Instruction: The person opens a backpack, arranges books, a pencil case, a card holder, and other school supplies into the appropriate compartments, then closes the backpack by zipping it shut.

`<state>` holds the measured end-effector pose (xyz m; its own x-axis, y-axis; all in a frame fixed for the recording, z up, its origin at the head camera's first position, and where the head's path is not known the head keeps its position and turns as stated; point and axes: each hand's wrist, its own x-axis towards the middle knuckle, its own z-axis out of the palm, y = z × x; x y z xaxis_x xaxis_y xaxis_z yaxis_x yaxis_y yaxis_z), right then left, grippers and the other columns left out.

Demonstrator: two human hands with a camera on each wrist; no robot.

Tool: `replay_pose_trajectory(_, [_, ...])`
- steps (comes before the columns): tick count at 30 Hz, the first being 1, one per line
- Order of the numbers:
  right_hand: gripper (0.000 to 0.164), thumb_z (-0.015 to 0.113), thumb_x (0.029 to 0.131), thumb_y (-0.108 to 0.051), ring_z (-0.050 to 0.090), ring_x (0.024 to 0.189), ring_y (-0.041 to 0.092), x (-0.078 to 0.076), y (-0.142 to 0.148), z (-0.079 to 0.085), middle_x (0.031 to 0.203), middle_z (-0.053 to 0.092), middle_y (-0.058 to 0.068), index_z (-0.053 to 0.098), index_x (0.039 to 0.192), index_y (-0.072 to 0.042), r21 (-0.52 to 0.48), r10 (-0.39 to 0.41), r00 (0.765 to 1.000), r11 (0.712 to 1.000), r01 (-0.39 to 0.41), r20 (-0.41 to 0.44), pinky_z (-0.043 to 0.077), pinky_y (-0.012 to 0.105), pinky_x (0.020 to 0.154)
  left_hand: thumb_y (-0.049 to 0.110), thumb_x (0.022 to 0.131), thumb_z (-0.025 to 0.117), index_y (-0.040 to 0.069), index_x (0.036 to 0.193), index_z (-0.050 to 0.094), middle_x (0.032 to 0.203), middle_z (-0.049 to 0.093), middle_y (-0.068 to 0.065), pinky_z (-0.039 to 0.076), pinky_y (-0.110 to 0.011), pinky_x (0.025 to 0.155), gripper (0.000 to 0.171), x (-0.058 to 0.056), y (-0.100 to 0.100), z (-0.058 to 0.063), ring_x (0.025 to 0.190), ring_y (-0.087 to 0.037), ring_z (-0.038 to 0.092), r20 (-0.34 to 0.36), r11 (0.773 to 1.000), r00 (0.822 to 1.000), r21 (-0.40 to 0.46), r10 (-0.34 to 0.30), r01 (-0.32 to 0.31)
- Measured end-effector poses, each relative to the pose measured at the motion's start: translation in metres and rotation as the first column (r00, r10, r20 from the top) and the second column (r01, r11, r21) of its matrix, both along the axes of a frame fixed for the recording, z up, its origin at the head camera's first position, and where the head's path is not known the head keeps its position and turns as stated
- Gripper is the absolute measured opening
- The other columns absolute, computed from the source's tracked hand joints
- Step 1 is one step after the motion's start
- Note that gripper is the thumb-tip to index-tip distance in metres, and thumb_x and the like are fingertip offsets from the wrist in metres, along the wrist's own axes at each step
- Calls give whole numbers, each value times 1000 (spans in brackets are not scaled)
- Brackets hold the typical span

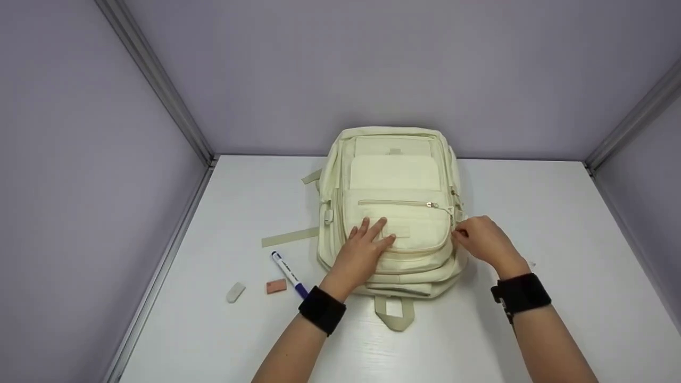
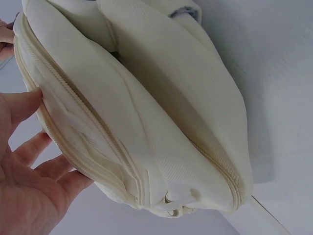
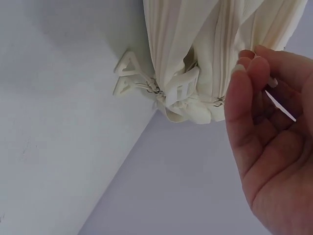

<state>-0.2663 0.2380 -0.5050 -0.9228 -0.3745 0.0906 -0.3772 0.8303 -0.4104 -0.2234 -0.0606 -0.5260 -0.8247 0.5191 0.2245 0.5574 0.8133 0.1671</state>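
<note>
Pale walls border a bench carrying a cream backpack. The left hand rests spread on its front, near a marker and pink block; the right hand pinches a small pale tab beside the backpack.

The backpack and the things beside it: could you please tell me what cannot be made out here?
Contents of the backpack: head view, hidden by its front.
Lettering on the marker: head view, too small.
Marker's near end: head view, behind the left wristband.
Small pale piece in the right hand: right wrist view, mostly covered by fingers.
</note>
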Motion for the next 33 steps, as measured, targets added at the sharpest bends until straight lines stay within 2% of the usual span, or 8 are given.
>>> replay_pose_trajectory(4, [29,62,89,-2,40,52,11,12,-4,0,57,47,-6,61,61,-11,-13,13,998,1000,-13,64,35,29,50,18,103,52,25,137,60,156,33,-6,36,-52,106,36,0,0,0,140,-39,30,4,1000,1000,0,4,-4])
replay_pose_trajectory(8, [34,61,85,-1,38,47,9,22,-11,3,52,42,-8,55,55,-15,-26,41,992,999,-38,121,33,27,46,19,103,52,26,137,60,156,34,-6,36,-52,106,36,0,1,0,140,-39,31,2,1000,1000,5,7,-7])
replay_pose_trajectory(13, [38,61,82,-1,32,44,6,32,-21,5,49,33,-13,47,50,-18,-33,50,990,998,-46,131,28,25,44,21,103,51,25,137,60,155,34,-6,36,-51,106,35,0,1,0,140,-40,31,7,1000,1000,14,5,-5])
replay_pose_trajectory(17, [38,61,80,0,30,44,4,39,-31,4,48,32,-16,47,50,-19,-55,97,986,994,-90,134,27,23,43,21,103,50,25,137,60,156,33,-6,34,-51,107,36,1,1,1,141,-39,29,21,1000,1000,22,5,-6])
replay_pose_trajectory(22, [37,63,81,-2,32,44,2,48,-44,4,49,34,-16,50,51,-19,-65,148,985,988,-142,91,29,23,43,18,102,51,25,137,60,156,33,-6,34,-51,108,37,1,0,1,141,-39,29,22,999,1000,33,6,-7])
replay_pose_trajectory(27, [31,66,84,-5,36,46,2,56,-58,3,52,41,-14,57,57,-18,-58,162,986,986,-159,38,33,23,44,19,102,52,25,137,60,156,33,-6,35,-49,108,37,2,0,0,141,-39,29,15,999,1000,37,8,-9])
replay_pose_trajectory(33, [30,66,87,-7,35,48,1,65,-77,1,53,40,-14,57,60,-17,-56,171,985,983,-173,-34,34,23,46,19,102,51,25,138,59,157,33,-6,34,-46,109,37,3,0,-1,141,-39,28,2,999,1000,32,6,-6])
